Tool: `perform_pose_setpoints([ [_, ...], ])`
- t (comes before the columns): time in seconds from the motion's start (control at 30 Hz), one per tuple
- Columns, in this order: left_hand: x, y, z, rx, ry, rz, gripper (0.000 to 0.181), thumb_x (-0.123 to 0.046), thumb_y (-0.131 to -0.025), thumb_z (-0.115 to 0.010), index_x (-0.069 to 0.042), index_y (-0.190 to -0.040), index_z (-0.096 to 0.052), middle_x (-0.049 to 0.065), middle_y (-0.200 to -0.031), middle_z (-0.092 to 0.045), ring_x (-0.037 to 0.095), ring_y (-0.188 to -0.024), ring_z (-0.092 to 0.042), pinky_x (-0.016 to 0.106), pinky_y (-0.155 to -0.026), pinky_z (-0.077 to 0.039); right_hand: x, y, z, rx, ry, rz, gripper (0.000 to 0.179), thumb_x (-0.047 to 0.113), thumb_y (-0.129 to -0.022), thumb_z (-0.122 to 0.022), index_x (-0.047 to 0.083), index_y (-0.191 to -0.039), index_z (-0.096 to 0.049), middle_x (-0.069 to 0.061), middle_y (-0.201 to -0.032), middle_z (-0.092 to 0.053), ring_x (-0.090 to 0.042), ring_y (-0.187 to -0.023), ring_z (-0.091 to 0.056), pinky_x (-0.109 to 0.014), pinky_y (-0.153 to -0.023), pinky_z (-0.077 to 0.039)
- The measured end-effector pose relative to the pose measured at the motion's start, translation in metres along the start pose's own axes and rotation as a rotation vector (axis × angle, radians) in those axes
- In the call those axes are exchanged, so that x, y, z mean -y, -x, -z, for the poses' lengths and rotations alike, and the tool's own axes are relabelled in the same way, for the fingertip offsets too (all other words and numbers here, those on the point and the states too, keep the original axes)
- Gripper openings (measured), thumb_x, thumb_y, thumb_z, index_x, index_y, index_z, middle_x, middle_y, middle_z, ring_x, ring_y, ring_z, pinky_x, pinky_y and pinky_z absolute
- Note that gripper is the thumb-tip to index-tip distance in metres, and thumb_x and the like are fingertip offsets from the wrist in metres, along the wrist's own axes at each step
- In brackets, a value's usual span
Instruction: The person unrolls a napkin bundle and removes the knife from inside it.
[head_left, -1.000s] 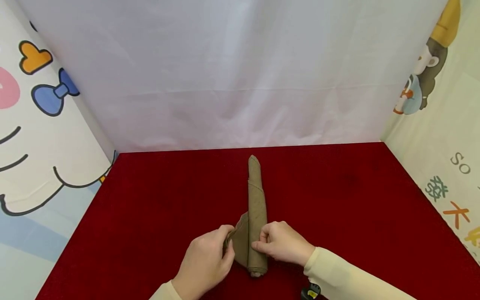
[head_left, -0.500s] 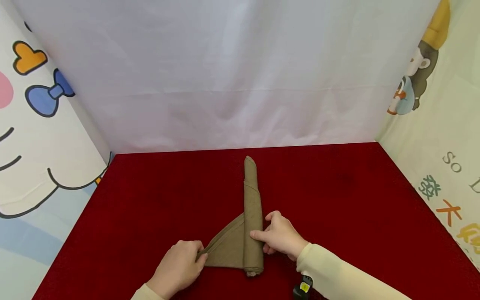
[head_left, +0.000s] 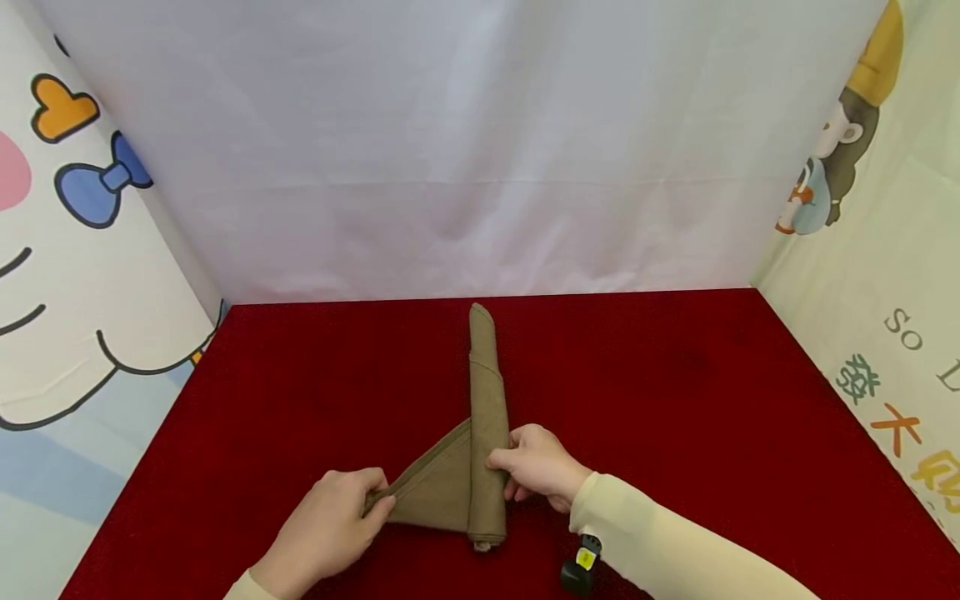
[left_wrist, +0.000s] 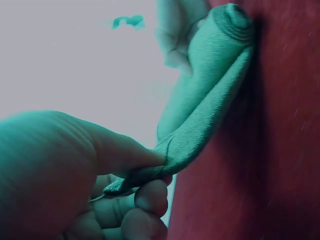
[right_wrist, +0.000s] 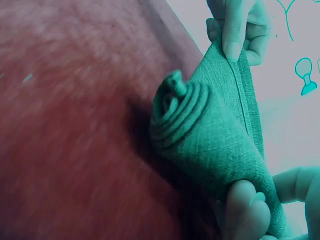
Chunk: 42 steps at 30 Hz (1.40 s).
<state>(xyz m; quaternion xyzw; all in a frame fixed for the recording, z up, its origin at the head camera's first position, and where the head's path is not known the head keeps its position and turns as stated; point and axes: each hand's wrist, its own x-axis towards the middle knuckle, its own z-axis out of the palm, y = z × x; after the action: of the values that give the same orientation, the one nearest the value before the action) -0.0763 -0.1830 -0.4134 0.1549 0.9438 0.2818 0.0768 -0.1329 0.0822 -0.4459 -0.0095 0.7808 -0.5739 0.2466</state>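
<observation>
A brown cloth (head_left: 488, 408), rolled into a long tube, lies pointing away from me on the red tabletop. From its left side a flat triangular flap (head_left: 438, 496) spreads out. My left hand (head_left: 326, 525) pinches the tip of that flap between thumb and fingers; the left wrist view shows the folded cloth edge (left_wrist: 187, 147) in this pinch. On the roll's right side, my right hand (head_left: 543, 467) holds it, thumb on top and fingers at the side. Spiral layers at the near end of the roll (right_wrist: 185, 115) show in the right wrist view.
The red tabletop (head_left: 675, 400) surrounds the cloth. A pale curtain (head_left: 480, 150) stands along the back edge, with printed cartoon panels at the left (head_left: 82, 275) and right (head_left: 892, 275). A small black device (head_left: 581, 567) hangs at the right wrist.
The left hand has moved left, drawing the flap out from a bunched fold to a wide triangle. The roll has shifted slightly left, and the right hand has moved left with it.
</observation>
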Motion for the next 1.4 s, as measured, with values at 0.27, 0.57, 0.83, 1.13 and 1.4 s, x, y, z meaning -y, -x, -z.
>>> perform_pose_setpoints([
  [0.27, 0.040, 0.018, 0.037, 0.002, -0.005, 0.104, 0.018, -0.018, -0.091, -0.067, -0.021, -0.074, -0.062, -0.009, -0.048, -0.039, 0.002, -0.042, -0.028, 0.021, -0.041, -0.033, 0.033, -0.027, -0.038, 0.056, -0.056, -0.001, 0.013, 0.011, -0.085, -0.065, 0.002, -0.075, -0.061, -0.008, -0.059, -0.059, -0.014, -0.046, -0.056, -0.023, -0.045, -0.048],
  [0.57, 0.084, 0.009, 0.034, 0.064, 0.036, 0.095, 0.014, -0.016, -0.090, -0.066, -0.016, -0.076, -0.064, -0.009, -0.058, -0.050, 0.003, -0.048, -0.040, 0.022, -0.048, -0.038, 0.040, -0.042, -0.052, 0.026, 0.002, -0.031, 0.019, 0.009, -0.084, -0.066, 0.003, -0.068, -0.059, -0.008, -0.054, -0.058, -0.012, -0.042, -0.054, -0.026, -0.047, -0.051],
  [0.83, 0.093, 0.007, 0.021, 0.071, -0.044, 0.194, 0.027, -0.023, -0.085, -0.074, -0.017, -0.066, -0.055, -0.006, -0.054, -0.044, 0.008, -0.049, -0.040, 0.024, -0.049, -0.036, 0.035, -0.040, -0.049, 0.002, 0.203, 0.004, 0.023, 0.018, -0.085, -0.071, 0.008, -0.073, -0.055, 0.000, -0.050, -0.049, -0.011, -0.043, -0.053, -0.026, -0.049, -0.048],
  [1.13, 0.098, 0.009, 0.021, 0.070, -0.066, 0.266, 0.031, -0.031, -0.083, -0.075, -0.015, -0.066, -0.054, -0.003, -0.054, -0.043, 0.012, -0.050, -0.041, 0.026, -0.049, -0.036, 0.047, -0.035, -0.057, -0.030, 0.527, 0.238, 0.026, 0.032, -0.088, -0.070, 0.013, -0.080, -0.054, 0.003, -0.059, -0.052, -0.008, -0.048, -0.045, -0.023, -0.046, -0.038],
  [1.4, 0.099, 0.010, 0.020, 0.077, -0.049, 0.279, 0.032, -0.033, -0.083, -0.075, -0.014, -0.066, -0.055, -0.002, -0.053, -0.044, 0.013, -0.050, -0.041, 0.027, -0.049, -0.035, 0.042, -0.032, -0.074, 0.004, 0.764, 0.356, 0.036, 0.039, -0.088, -0.070, 0.019, -0.118, -0.066, 0.006, -0.068, -0.061, -0.003, -0.047, -0.042, -0.021, -0.044, -0.038],
])
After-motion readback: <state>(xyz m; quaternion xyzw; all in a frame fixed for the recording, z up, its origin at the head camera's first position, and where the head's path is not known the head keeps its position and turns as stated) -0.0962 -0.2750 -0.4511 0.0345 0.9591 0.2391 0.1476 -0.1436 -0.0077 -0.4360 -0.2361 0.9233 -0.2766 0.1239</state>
